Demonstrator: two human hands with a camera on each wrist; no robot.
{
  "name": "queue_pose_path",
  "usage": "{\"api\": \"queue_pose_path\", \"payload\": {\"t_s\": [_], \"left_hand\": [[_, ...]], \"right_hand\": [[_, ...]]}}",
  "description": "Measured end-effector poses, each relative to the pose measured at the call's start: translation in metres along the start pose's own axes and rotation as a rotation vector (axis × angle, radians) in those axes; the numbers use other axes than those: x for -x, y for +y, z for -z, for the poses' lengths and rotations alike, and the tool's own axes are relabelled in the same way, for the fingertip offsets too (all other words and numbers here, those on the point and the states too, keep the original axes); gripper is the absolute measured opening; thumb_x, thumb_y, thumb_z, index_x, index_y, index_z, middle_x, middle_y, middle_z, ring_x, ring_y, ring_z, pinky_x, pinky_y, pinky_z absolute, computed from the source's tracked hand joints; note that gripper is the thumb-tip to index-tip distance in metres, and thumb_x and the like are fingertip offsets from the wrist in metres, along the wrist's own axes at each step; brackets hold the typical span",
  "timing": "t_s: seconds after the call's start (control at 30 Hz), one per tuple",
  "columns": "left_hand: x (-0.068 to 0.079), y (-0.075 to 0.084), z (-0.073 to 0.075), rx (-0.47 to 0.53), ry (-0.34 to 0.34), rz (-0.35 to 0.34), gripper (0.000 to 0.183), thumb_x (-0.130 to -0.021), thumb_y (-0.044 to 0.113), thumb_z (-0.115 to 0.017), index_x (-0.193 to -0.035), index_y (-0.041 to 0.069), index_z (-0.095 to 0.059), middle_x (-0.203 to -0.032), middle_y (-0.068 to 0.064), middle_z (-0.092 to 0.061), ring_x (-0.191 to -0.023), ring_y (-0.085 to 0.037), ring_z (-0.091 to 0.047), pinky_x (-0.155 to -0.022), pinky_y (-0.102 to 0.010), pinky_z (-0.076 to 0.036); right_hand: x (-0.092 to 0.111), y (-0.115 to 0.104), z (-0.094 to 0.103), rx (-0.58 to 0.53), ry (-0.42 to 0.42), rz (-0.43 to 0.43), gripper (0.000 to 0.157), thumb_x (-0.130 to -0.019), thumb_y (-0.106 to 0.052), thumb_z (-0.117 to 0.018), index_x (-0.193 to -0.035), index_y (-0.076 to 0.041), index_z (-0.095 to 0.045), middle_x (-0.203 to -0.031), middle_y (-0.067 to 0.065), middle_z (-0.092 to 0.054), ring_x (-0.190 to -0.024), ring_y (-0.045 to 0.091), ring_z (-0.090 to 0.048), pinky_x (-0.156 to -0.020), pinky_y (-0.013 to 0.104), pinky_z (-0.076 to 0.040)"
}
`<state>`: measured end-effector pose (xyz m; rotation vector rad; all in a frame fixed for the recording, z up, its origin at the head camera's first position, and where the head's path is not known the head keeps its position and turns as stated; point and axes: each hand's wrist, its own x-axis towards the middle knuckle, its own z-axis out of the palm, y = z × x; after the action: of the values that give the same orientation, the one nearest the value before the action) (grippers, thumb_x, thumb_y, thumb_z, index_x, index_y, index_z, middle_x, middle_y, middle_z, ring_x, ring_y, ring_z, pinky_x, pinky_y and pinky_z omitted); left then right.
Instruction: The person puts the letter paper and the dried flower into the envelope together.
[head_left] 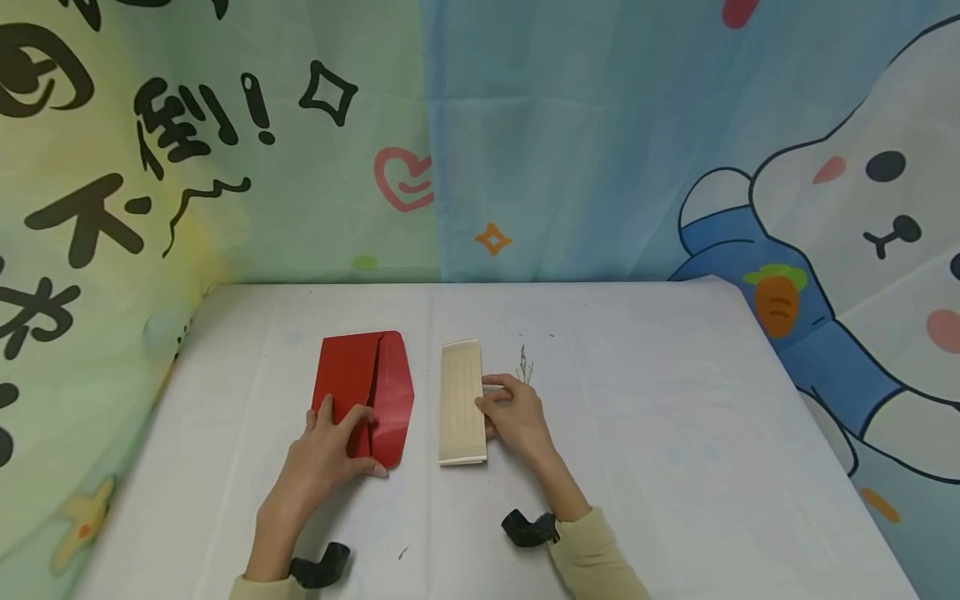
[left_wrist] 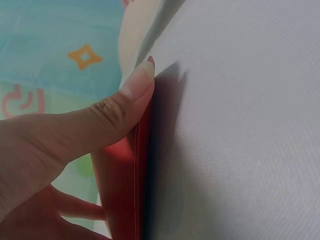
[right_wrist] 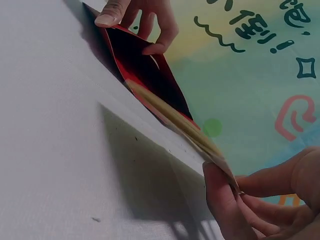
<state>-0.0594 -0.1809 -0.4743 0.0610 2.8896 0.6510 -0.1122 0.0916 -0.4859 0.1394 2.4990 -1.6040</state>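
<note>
A red envelope (head_left: pixel 341 371) with its flap folded out to the right is held by my left hand (head_left: pixel 318 454). In the head view the thumb lies along its near edge and a finger reaches to the opening. The right wrist view shows the envelope's mouth (right_wrist: pixel 145 65) gaping, with a dark inside. My right hand (head_left: pixel 517 417) pinches the right edge of a cream folded paper strip (head_left: pixel 461 404), which has faint lengthwise lines. From the head, a gap separates strip and envelope. The left wrist view shows my left thumb (left_wrist: pixel 107 117) against the envelope's edge (left_wrist: pixel 120 185).
Both hands work over a white cloth-covered table (head_left: pixel 675 467). A small dry sprig (head_left: pixel 524 363) lies beyond my right hand, and a dark bit (head_left: pixel 403 553) lies near the front. A printed curtain (head_left: pixel 570 150) hangs behind. Black wrist-worn pieces (head_left: pixel 321 567) stick out beside each wrist.
</note>
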Motion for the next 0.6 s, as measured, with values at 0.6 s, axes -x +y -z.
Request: {"api": "queue_pose_path", "payload": {"t_s": [0.6], "left_hand": [[0.000, 0.000, -0.001, 0.009, 0.034, -0.004, 0.072, -0.064, 0.040, -0.089, -0.125, 0.026, -0.054, -0.144, -0.031, -0.035, -0.126, -0.054, -0.040, -0.079, -0.059, -0.054]], "right_hand": [[-0.005, -0.007, -0.017, -0.189, -0.048, 0.045, 0.038, -0.086, -0.013, -0.072, -0.123, -0.013, -0.063, -0.088, 0.012, -0.070, -0.056, 0.020, -0.067, -0.057, 0.042, -0.058]]}}
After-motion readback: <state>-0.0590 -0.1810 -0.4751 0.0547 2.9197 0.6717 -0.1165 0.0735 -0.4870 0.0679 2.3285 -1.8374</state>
